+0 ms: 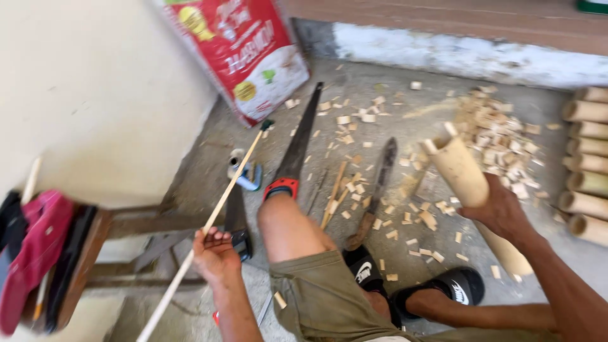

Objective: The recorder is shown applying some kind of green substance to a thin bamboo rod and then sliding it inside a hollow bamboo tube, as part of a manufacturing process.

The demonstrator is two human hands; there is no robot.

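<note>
Bent knees and black sandals (405, 285) fill the near floor. Left hand (214, 253) is closed around a thin stick (209, 221) slanting far-right; right hand (503, 212) grips a thick bamboo tube (459, 171). Beyond lie a handsaw (297, 142), a big knife (377, 190) and many chips (494, 136), so much cutting looks done. Uncut tubes (586, 164) wait stacked at right.

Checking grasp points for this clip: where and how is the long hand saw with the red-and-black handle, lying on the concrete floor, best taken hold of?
Probably by the red-and-black handle at the near end of the long hand saw, coming from above beside the knee. The saw lies flat, its dark blade tapering away toward the red sack, so the handle is the thick, toothless part. Both hands are occupied: left hand grips a thin stick, right hand a bamboo tube.
</note>
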